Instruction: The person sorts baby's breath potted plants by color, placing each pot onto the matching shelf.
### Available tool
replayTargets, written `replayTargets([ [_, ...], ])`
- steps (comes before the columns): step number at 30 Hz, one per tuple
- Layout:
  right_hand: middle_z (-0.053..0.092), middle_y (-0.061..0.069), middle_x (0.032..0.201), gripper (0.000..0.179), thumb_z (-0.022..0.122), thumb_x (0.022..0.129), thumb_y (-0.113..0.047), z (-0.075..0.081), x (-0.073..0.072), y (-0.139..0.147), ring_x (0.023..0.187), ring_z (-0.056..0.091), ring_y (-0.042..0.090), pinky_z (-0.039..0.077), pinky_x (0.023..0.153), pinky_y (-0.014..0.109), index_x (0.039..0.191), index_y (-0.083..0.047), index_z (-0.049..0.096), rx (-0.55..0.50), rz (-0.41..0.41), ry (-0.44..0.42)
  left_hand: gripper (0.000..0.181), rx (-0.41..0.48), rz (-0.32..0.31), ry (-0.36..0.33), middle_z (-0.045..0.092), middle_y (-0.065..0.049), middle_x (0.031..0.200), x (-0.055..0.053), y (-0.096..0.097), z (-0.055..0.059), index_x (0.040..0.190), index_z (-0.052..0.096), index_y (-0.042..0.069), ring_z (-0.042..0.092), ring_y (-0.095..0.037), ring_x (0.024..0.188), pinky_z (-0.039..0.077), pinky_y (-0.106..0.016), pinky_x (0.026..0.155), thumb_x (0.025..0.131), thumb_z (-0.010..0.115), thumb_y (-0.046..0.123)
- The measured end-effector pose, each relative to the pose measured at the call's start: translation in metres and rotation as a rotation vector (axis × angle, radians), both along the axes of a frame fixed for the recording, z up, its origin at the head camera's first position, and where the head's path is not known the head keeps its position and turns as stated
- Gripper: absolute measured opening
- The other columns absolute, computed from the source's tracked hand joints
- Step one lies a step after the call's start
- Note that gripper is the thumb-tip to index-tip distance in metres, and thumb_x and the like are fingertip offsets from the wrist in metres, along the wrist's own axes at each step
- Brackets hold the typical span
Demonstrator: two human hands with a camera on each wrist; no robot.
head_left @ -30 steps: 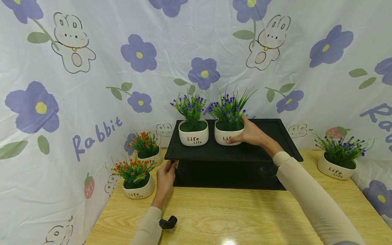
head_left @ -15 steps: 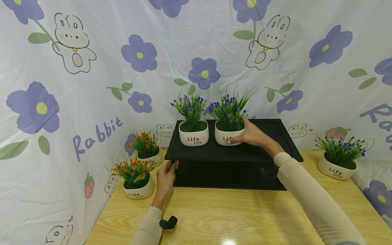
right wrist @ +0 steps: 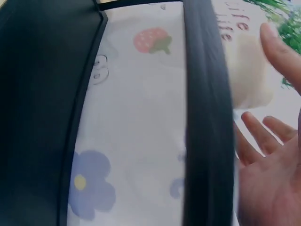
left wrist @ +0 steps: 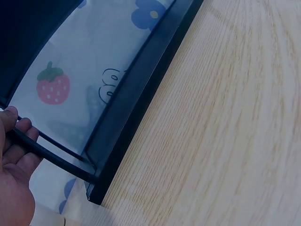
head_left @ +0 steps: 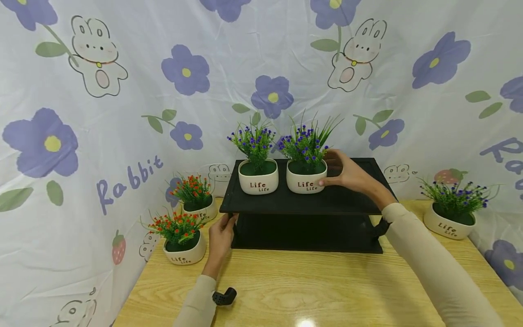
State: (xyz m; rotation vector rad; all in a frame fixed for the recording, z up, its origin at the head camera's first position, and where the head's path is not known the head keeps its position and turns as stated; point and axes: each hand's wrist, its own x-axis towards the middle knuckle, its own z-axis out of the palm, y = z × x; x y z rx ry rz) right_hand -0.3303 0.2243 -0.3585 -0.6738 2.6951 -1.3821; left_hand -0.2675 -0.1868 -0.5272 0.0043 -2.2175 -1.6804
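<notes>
The front red plant [head_left: 184, 247] and rear red plant [head_left: 200, 204] stand left of the left fingers. The left hand [head_left: 221, 236] grips a post [left wrist: 61, 162] of the rack [head_left: 265, 205]. Above and right of those fingers, on the rack's top, sits the left purple plant [head_left: 258, 177], then the middle purple plant [head_left: 304, 175], just left of the right hand's [head_left: 349, 175] spread, loose fingers; whether the thumb touches it, I cannot tell. The far purple plant [head_left: 451, 218] stands well right of these fingers.
</notes>
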Motion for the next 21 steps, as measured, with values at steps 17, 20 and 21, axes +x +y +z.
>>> replayTargets([
  [17,0.075,-0.009,0.102,0.017,0.071,0.103,-0.008,-0.009,0.045,0.096,0.087,0.071,-0.004,0.055,0.08,0.011,0.118,0.001,0.074,-0.128,-0.229,0.34,0.017,0.018,0.019,-0.007,0.042,0.002,0.06,-0.001,0.001,-0.002,0.111,0.076,0.008,0.036,-0.003,0.048,0.029,-0.023,0.05,0.109,0.064,0.019],
  [20,0.072,-0.02,0.1,0.019,0.069,0.105,-0.01,-0.013,0.054,0.115,0.085,0.071,-0.002,0.054,0.078,0.011,0.118,0.002,0.073,-0.112,-0.272,0.327,0.015,0.032,0.031,-0.017,0.041,0.001,0.059,0.002,0.005,0.003,0.11,0.076,0.008,0.034,-0.002,0.046,0.027,-0.022,0.049,0.109,0.062,0.014],
  [21,0.072,-0.022,0.099,0.019,0.069,0.105,-0.011,-0.014,0.057,0.121,0.085,0.07,-0.002,0.054,0.077,0.011,0.119,0.002,0.073,-0.098,-0.291,0.322,0.015,0.038,0.03,-0.018,0.041,-0.001,0.059,0.003,0.006,0.005,0.108,0.075,0.007,0.033,-0.001,0.046,0.026,-0.022,0.049,0.109,0.062,0.012],
])
